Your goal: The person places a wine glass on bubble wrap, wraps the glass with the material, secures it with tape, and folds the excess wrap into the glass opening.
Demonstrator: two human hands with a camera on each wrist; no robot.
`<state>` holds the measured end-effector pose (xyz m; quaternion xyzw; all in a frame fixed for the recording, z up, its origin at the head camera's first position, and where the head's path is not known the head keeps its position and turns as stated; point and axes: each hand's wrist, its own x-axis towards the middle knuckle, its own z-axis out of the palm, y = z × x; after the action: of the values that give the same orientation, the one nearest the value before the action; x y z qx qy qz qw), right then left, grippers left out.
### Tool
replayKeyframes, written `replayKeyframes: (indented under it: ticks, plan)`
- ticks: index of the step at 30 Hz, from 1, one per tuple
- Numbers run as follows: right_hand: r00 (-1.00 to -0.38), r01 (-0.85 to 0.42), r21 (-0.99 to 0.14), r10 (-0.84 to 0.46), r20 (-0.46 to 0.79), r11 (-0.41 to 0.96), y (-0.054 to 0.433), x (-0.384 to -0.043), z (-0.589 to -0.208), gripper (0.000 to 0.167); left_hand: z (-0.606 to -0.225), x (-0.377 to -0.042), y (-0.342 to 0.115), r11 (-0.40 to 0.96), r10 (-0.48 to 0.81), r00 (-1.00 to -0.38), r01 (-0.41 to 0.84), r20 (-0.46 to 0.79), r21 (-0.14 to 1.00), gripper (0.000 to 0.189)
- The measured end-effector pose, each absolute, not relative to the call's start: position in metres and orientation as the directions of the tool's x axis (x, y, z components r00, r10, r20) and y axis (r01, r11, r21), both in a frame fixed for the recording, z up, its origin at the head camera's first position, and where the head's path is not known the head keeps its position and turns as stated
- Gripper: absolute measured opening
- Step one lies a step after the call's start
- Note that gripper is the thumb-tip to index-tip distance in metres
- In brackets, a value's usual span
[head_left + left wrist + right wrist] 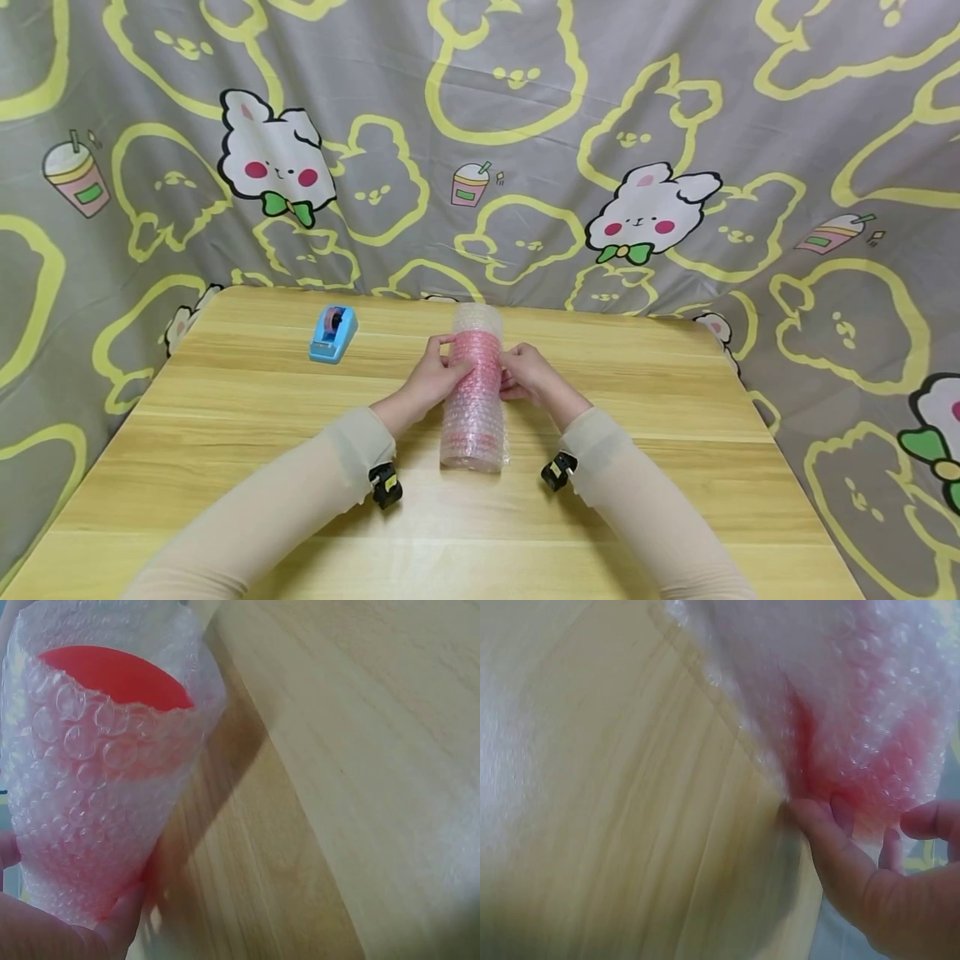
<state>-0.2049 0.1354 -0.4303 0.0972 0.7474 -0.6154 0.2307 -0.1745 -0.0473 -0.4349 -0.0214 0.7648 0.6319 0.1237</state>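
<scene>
The bubble wrap (475, 421), rolled around a red object (120, 675), lies between the two hands; its side is gripped by the left hand (427, 379), the thumb laid over the top, while its edge appears to be pinched between the thumb and a finger of the right hand (542, 379). Should that pinch be loosened, the outer layer could spring open; if a hand were lifted toward the tape dispenser (337, 337), well to the left of the left fingers, the roll could turn or slacken. The red rim inside the roll's end, beyond the left fingertips, is revealed by the left wrist view but not the head view; the dispenser's full outline is given by the head view.
</scene>
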Motion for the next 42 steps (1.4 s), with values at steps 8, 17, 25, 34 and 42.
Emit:
replayKeyframes:
  ticks: [8, 17, 25, 34, 42]
  plan:
    - [-0.881, 0.408, -0.876, -0.143, -0.452, 0.256, 0.1402, -0.2076, -0.4294, 0.006, -0.4334, -0.1754, -0.0462, 0.208, 0.12, -0.971, -0.179, -0.207, 0.962, 0.059]
    - [-0.879, 0.409, -0.874, -0.145, -0.455, 0.264, 0.1413, -0.2087, -0.4265, 0.037, -0.4348, -0.1767, -0.0458, 0.195, 0.122, -0.975, -0.16, -0.185, 0.968, 0.059]
    - [-0.874, 0.412, -0.876, -0.163, -0.458, 0.251, 0.1436, -0.2084, -0.4283, 0.039, -0.4353, -0.1751, -0.042, 0.215, 0.114, -0.983, -0.115, -0.142, 0.97, 0.06]
    - [-0.868, 0.409, -0.873, -0.181, -0.462, 0.265, 0.1411, -0.2061, -0.4289, 0.038, -0.438, -0.1752, -0.0444, 0.262, 0.103, -0.986, -0.098, -0.128, 0.96, 0.062]
    - [-0.868, 0.429, -0.87, -0.156, -0.471, 0.242, 0.1393, -0.2051, -0.43, 0.033, -0.4322, -0.175, -0.0459, 0.29, 0.103, -0.978, -0.143, -0.179, 0.946, 0.051]
